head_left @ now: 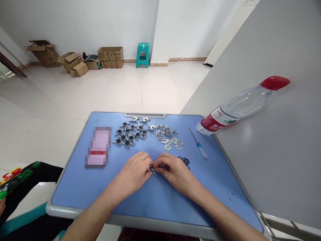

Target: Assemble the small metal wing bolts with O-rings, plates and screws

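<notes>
Near the middle of the blue table (150,204), my left hand (136,169) grips a small metal fitting (151,169) with a thin stem pointing down and right. The fingertips of my right hand (173,169) are pinched together against that fitting; whatever lies between them is too small to make out. Black rubber rings (185,161) lie just behind my right hand, partly covered by it. Farther back are several metal fittings with black round centres (127,130), flat metal plates (174,141) with holes, and a pile of small stemmed metal pieces (165,131).
A screwdriver (199,145) with a clear-blue handle lies at the right. Behind it a large water bottle (230,108) stands by a grey panel. At the left is a blurred pinkish rectangular object (99,147). Beyond are cardboard boxes (110,57) and a teal stool (142,55).
</notes>
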`<state>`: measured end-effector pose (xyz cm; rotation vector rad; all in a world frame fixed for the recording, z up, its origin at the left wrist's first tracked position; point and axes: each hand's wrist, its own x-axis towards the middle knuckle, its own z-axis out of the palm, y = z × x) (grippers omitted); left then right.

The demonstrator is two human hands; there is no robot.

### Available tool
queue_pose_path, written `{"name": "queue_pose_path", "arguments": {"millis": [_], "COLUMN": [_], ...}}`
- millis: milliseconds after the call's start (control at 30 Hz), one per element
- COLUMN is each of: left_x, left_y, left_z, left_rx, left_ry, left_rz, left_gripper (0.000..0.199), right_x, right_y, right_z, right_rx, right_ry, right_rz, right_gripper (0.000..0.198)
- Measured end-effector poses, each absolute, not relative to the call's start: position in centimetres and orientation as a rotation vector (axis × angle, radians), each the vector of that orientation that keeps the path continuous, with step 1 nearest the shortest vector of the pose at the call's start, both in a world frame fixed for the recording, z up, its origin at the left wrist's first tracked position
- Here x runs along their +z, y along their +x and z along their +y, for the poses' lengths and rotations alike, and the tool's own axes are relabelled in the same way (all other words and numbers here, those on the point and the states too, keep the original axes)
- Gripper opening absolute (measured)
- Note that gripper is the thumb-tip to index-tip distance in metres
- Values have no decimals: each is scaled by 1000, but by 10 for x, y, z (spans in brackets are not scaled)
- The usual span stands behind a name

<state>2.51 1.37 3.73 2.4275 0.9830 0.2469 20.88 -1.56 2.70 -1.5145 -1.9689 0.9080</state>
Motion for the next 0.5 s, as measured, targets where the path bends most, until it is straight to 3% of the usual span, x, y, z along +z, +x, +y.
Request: {"name": "queue_pose_path", "arguments": {"millis": [500], "left_x": [38], "left_y": [24], "left_z": [13], "left_rx": [269], "left_ry": [2414], "left_rz": [980], "left_gripper": [10], "right_x": [40], "right_y": [216], "right_z": [-12], "right_rx": [920], "right_ry": [-1625], "right_rz": [-1970], "right_gripper": [12]}}
